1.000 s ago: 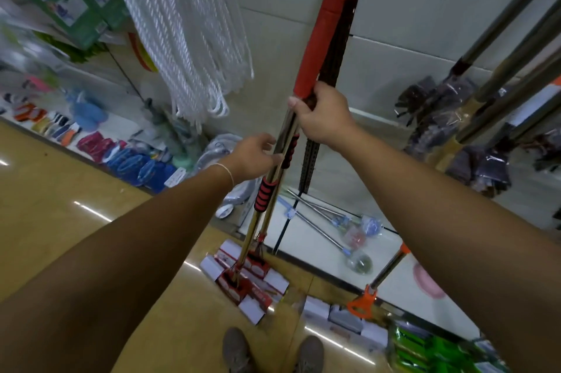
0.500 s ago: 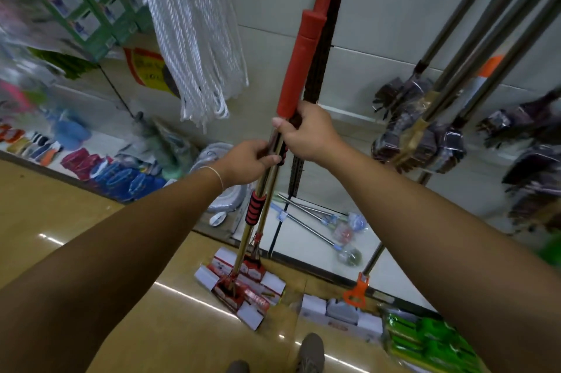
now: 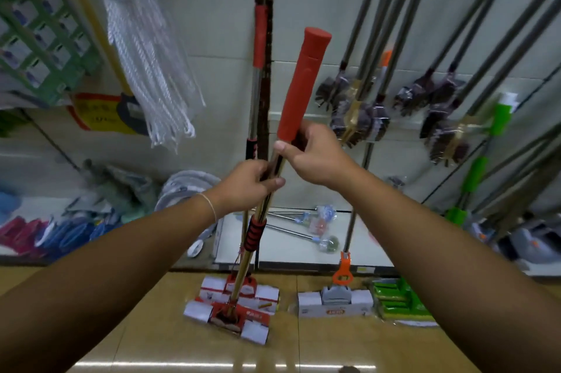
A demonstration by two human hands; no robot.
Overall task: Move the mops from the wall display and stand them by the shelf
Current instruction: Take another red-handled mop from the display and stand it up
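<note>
A sponge mop with a long red top grip (image 3: 303, 84) and a gold metal pole stands tilted in front of me, its red and white head (image 3: 226, 316) on the floor. My right hand (image 3: 315, 157) grips the pole just under the red grip. Lower down, my left hand (image 3: 246, 184) holds the same pole above a red and black ribbed sleeve (image 3: 255, 234). A second red-handled mop (image 3: 258, 69) leans upright against the wall behind, its head (image 3: 239, 290) next to the first one.
An orange-jointed mop with a white head (image 3: 335, 301) and a green-headed mop (image 3: 400, 301) stand to the right. Several dark brushes (image 3: 358, 117) on long poles hang on the right wall. White rope (image 3: 145, 62) hangs at upper left above a low shelf (image 3: 288, 263) of goods.
The view has swung to face the wall squarely. The held mop's top has tilted away from the wall toward me, while both hands keep their hold on the pole.
</note>
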